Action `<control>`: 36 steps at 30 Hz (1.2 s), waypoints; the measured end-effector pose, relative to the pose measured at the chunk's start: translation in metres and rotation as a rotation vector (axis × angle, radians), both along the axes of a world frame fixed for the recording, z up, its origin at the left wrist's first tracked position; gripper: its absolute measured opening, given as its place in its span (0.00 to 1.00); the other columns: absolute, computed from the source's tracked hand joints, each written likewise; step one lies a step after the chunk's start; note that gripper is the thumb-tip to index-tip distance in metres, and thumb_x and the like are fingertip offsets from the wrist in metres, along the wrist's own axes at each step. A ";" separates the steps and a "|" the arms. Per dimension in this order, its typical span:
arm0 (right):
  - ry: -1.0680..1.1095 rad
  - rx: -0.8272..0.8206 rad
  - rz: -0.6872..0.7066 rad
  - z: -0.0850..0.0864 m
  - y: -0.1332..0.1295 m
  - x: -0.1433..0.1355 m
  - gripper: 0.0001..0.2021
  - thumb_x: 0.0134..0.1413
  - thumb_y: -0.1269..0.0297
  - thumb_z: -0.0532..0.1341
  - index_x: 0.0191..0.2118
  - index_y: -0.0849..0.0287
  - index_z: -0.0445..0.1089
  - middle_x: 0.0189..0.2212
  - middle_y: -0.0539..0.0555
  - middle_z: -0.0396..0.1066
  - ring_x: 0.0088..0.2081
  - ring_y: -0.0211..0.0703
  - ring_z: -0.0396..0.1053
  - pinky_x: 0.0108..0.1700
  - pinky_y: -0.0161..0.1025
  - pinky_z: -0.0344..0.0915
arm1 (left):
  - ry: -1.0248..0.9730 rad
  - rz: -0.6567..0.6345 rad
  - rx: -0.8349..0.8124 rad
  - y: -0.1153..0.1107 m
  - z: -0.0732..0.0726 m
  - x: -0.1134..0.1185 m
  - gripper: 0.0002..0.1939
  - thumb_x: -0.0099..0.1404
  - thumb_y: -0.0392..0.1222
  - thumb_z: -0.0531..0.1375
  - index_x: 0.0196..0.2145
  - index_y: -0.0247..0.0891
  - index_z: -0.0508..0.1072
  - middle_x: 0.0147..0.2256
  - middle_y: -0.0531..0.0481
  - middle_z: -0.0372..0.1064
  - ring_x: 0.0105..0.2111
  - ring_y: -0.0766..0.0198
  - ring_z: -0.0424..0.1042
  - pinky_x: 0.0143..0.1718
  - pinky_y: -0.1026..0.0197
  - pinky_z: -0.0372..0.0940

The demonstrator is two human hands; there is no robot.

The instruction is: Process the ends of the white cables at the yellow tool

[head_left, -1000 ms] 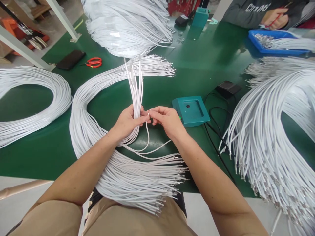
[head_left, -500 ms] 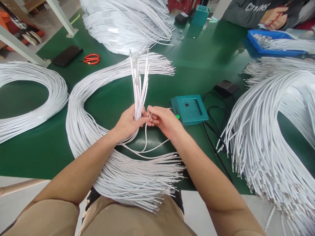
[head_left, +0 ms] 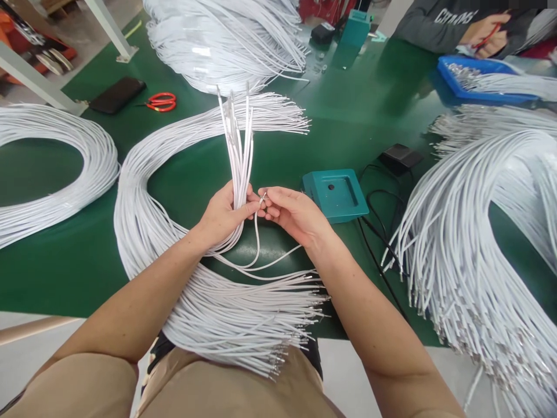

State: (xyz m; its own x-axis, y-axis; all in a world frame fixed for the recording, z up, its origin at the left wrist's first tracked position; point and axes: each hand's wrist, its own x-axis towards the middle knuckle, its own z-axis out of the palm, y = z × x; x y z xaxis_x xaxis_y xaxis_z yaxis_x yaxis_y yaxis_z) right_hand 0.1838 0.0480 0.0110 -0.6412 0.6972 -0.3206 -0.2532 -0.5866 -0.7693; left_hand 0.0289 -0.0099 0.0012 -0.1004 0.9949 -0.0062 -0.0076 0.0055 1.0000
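My left hand (head_left: 227,213) is closed around an upright bunch of white cables (head_left: 237,157), whose tips fan out above the fist. Its thumb and forefinger also pinch one single white cable (head_left: 257,235) near its end. At that end, my right hand (head_left: 290,210) pinches the small metal tip (head_left: 262,198), partly hidden by the fingertips. A large curved bundle of white cables (head_left: 134,191) runs behind and below my hands, with its metal-tipped ends spread across my lap. Just right of my right hand sits a teal device with a shallow tray (head_left: 339,194).
Red-handled scissors (head_left: 161,101) and a black phone-like case (head_left: 117,94) lie at the back left. More cable bundles stand at left (head_left: 93,157), back (head_left: 221,46) and right (head_left: 461,232). A blue tray (head_left: 487,87) is near a co-worker's hands (head_left: 485,35). Black cords (head_left: 383,229) trail beside the device.
Both hands have shifted slightly left, and the upright bunch has moved with them. The single cable's metal tip is still pinched between my hands.
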 end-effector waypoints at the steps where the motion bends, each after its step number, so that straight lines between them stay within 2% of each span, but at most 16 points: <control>1: -0.007 0.006 -0.008 0.000 0.000 0.000 0.14 0.43 0.60 0.71 0.35 0.63 0.76 0.24 0.49 0.69 0.26 0.32 0.65 0.33 0.34 0.63 | -0.002 -0.001 0.003 0.000 0.000 0.000 0.16 0.57 0.43 0.66 0.37 0.37 0.64 0.30 0.51 0.73 0.30 0.64 0.76 0.29 0.64 0.68; 6: -0.085 0.057 -0.046 0.004 0.000 0.002 0.11 0.43 0.64 0.69 0.34 0.63 0.77 0.23 0.49 0.71 0.25 0.31 0.66 0.34 0.33 0.65 | -0.002 0.006 0.008 0.000 -0.001 -0.001 0.17 0.57 0.44 0.67 0.37 0.37 0.64 0.30 0.52 0.73 0.29 0.64 0.76 0.30 0.63 0.68; 10: -0.144 0.134 -0.095 0.009 -0.002 0.001 0.09 0.45 0.62 0.67 0.31 0.63 0.77 0.25 0.51 0.73 0.25 0.31 0.65 0.33 0.33 0.67 | 0.025 0.019 0.002 -0.001 0.000 0.000 0.17 0.56 0.45 0.67 0.36 0.37 0.64 0.30 0.52 0.73 0.29 0.63 0.76 0.32 0.62 0.69; 14: -0.203 0.168 -0.121 0.010 -0.003 0.000 0.08 0.41 0.63 0.69 0.30 0.62 0.77 0.22 0.49 0.71 0.24 0.31 0.65 0.32 0.33 0.67 | 0.039 0.025 -0.004 -0.001 0.001 0.000 0.17 0.55 0.45 0.67 0.35 0.37 0.64 0.30 0.52 0.73 0.30 0.63 0.76 0.34 0.61 0.70; 20: -0.167 0.177 -0.097 0.008 -0.001 0.003 0.11 0.39 0.63 0.71 0.31 0.62 0.78 0.25 0.50 0.74 0.24 0.31 0.67 0.36 0.35 0.70 | 0.093 0.038 0.009 -0.002 0.002 0.000 0.16 0.55 0.45 0.67 0.35 0.37 0.65 0.31 0.52 0.73 0.31 0.62 0.75 0.38 0.59 0.70; 27: -0.151 0.163 -0.055 0.009 0.000 0.004 0.10 0.40 0.64 0.70 0.32 0.62 0.78 0.26 0.51 0.74 0.26 0.32 0.67 0.39 0.37 0.70 | 0.118 0.048 0.023 -0.001 0.000 -0.002 0.16 0.55 0.45 0.67 0.36 0.38 0.66 0.30 0.52 0.73 0.31 0.63 0.75 0.37 0.60 0.70; 29: -0.233 0.232 -0.087 0.008 -0.001 0.003 0.07 0.41 0.65 0.68 0.30 0.62 0.77 0.25 0.50 0.73 0.25 0.32 0.67 0.36 0.36 0.69 | 0.089 0.035 0.020 -0.001 0.000 -0.001 0.16 0.55 0.44 0.67 0.36 0.37 0.65 0.30 0.52 0.73 0.31 0.63 0.75 0.37 0.60 0.70; 33: -0.528 0.497 -0.126 0.006 -0.001 0.002 0.03 0.45 0.68 0.62 0.25 0.60 0.72 0.25 0.49 0.72 0.26 0.35 0.67 0.30 0.35 0.66 | 0.053 0.041 -0.008 -0.001 0.000 0.000 0.17 0.55 0.44 0.67 0.36 0.37 0.65 0.29 0.53 0.71 0.30 0.63 0.75 0.34 0.61 0.69; 36: -0.568 0.623 -0.146 0.006 -0.002 0.003 0.06 0.52 0.64 0.58 0.31 0.58 0.72 0.29 0.49 0.73 0.27 0.36 0.68 0.32 0.36 0.66 | 0.023 0.046 -0.010 -0.001 0.000 -0.001 0.17 0.54 0.43 0.68 0.36 0.37 0.66 0.29 0.53 0.71 0.29 0.63 0.75 0.33 0.61 0.69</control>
State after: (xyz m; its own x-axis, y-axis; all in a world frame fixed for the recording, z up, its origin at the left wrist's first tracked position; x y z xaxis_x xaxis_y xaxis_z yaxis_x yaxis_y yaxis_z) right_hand 0.1867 0.0461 0.0175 -0.3894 0.9159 -0.0969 0.2282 -0.0060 -0.9736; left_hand 0.0282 -0.0104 0.0008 -0.1463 0.9891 -0.0135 0.0146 0.0158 0.9998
